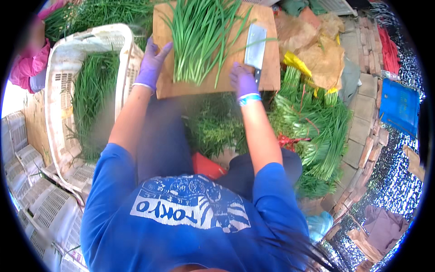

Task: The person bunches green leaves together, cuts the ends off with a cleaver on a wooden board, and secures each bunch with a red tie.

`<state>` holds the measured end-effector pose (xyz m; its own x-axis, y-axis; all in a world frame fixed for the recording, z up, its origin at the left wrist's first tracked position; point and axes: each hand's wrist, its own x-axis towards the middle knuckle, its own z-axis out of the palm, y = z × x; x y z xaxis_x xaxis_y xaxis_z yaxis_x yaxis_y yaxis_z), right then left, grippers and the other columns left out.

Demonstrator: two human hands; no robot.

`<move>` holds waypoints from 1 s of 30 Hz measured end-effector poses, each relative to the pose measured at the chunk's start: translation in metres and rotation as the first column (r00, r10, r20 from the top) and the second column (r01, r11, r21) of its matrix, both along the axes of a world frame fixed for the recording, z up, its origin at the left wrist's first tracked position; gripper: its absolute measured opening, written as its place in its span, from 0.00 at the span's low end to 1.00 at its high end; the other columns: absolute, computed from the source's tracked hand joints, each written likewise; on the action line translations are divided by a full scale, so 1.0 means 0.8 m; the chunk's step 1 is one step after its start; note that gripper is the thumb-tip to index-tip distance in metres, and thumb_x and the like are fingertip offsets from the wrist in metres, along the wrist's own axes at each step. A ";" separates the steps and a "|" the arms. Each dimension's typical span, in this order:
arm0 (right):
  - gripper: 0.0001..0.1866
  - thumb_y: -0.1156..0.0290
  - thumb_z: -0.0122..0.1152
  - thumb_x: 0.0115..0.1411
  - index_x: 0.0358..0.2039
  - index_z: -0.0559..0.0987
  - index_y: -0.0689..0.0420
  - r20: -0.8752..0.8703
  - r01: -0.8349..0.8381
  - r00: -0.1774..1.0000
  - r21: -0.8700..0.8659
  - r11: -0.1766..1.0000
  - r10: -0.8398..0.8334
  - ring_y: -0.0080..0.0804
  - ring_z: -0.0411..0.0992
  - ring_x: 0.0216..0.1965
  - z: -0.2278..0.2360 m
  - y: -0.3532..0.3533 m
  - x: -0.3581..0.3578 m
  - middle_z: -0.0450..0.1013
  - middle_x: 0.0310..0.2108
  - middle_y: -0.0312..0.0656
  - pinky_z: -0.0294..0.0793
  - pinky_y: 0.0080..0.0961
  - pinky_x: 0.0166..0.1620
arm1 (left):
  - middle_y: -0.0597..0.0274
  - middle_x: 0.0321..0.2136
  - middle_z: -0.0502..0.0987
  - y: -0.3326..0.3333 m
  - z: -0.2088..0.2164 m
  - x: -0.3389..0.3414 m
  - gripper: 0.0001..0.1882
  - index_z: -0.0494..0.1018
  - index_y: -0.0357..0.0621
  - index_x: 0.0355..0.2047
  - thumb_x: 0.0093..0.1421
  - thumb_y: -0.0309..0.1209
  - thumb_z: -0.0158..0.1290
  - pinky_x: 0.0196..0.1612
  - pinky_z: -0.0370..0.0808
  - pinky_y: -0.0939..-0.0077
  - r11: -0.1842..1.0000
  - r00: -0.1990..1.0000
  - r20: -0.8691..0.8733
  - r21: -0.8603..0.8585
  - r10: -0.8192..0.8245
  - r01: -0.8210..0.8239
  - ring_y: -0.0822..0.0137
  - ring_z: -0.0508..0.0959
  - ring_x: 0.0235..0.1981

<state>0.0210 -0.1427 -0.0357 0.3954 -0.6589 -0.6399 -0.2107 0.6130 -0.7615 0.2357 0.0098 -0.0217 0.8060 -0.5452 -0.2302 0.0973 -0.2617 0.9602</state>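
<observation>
Purple-gloved L hand (151, 66): fingers spread, by board (268, 54); R hand (244, 80): part-curled beside knife (255, 52), hold unclear.

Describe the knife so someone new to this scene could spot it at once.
Find the wooden board at the top middle of the picture. On its right side, beside the green stalks, lies the knife, its dark handle by the gloved right hand. Its broad, silvery, rectangular blade sets it apart from the narrow stalks.

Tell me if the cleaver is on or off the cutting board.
On: the cleaver lies on the wooden cutting board, its blade to the right of the chives.
</observation>
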 end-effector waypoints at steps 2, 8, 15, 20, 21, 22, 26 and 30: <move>0.23 0.51 0.47 0.56 0.35 0.72 0.62 -0.025 0.099 0.995 0.088 0.991 -0.097 0.29 0.66 0.25 -0.049 -0.022 0.047 0.69 0.25 0.40 0.65 0.22 0.28 | 0.42 0.54 0.57 -0.039 -0.017 0.013 0.47 0.43 0.35 0.59 0.49 0.46 0.56 0.52 0.61 0.69 0.980 0.997 -0.004 0.180 -0.082 0.081 0.55 0.62 0.53; 0.36 0.43 0.39 0.57 0.46 0.68 0.68 -0.049 -0.013 0.999 0.003 1.000 0.013 0.38 0.66 0.44 -0.012 -0.006 0.127 0.68 0.43 0.52 0.63 0.27 0.48 | 0.39 0.48 0.64 -0.113 0.026 -0.080 0.51 0.38 0.31 0.58 0.47 0.47 0.56 0.49 0.65 0.68 0.950 0.991 0.057 0.295 -0.121 0.099 0.51 0.67 0.49; 0.33 0.48 0.39 0.60 0.54 0.61 0.64 0.294 -0.054 0.955 0.027 0.998 0.044 0.34 0.59 0.53 0.035 0.038 0.109 0.61 0.53 0.45 0.53 0.25 0.57 | 0.49 0.47 0.67 -0.071 0.017 -0.094 0.42 0.48 0.36 0.57 0.51 0.45 0.55 0.47 0.66 0.74 0.985 0.961 -0.221 -0.085 -0.167 0.151 0.64 0.69 0.46; 0.31 0.51 0.44 0.60 0.53 0.59 0.65 0.401 0.007 0.909 -0.284 0.959 0.113 0.36 0.62 0.49 0.171 0.013 0.129 0.63 0.49 0.46 0.60 0.28 0.53 | 0.47 0.51 0.64 -0.096 0.144 -0.072 0.43 0.43 0.43 0.60 0.50 0.43 0.54 0.53 0.62 0.70 0.910 0.981 0.139 -0.375 -0.133 0.176 0.60 0.65 0.52; 0.33 0.50 0.44 0.59 0.54 0.57 0.65 0.453 -0.014 0.881 -0.262 0.965 0.135 0.35 0.60 0.50 0.201 0.019 0.128 0.61 0.51 0.45 0.58 0.30 0.55 | 0.47 0.50 0.64 -0.089 0.171 -0.064 0.46 0.43 0.44 0.60 0.47 0.46 0.56 0.52 0.62 0.69 0.884 0.972 0.136 -0.406 -0.190 0.230 0.58 0.67 0.50; 0.34 0.50 0.45 0.58 0.55 0.56 0.64 0.520 -0.048 0.812 -0.393 0.918 0.265 0.36 0.58 0.53 0.195 0.003 0.121 0.58 0.53 0.46 0.55 0.31 0.57 | 0.47 0.50 0.64 -0.086 0.182 -0.064 0.46 0.43 0.44 0.60 0.47 0.46 0.56 0.52 0.62 0.69 0.890 0.977 0.143 -0.409 -0.158 0.203 0.58 0.67 0.50; 0.33 0.52 0.47 0.58 0.56 0.56 0.62 0.538 -0.145 0.721 -0.500 0.854 0.437 0.38 0.53 0.57 0.157 -0.007 0.073 0.54 0.56 0.45 0.50 0.34 0.59 | 0.48 0.48 0.66 -0.070 0.168 -0.073 0.52 0.44 0.46 0.60 0.40 0.51 0.59 0.52 0.62 0.65 0.757 0.886 0.423 -0.512 -0.191 0.407 0.53 0.68 0.48; 0.31 0.56 0.48 0.57 0.55 0.56 0.62 0.403 -0.178 0.767 -0.615 0.768 0.500 0.38 0.55 0.55 0.087 0.020 0.047 0.56 0.54 0.46 0.53 0.34 0.58 | 0.48 0.47 0.67 -0.039 0.058 -0.093 0.59 0.46 0.47 0.60 0.31 0.54 0.63 0.50 0.63 0.60 0.907 0.634 0.773 -0.262 -0.006 0.329 0.48 0.69 0.46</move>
<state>0.0584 -0.1269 0.0335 0.8151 -0.5645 0.1305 0.1991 0.0614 -0.9781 0.1610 -0.0212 0.0247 0.4928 -0.5967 0.6333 -0.6961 0.1663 0.6984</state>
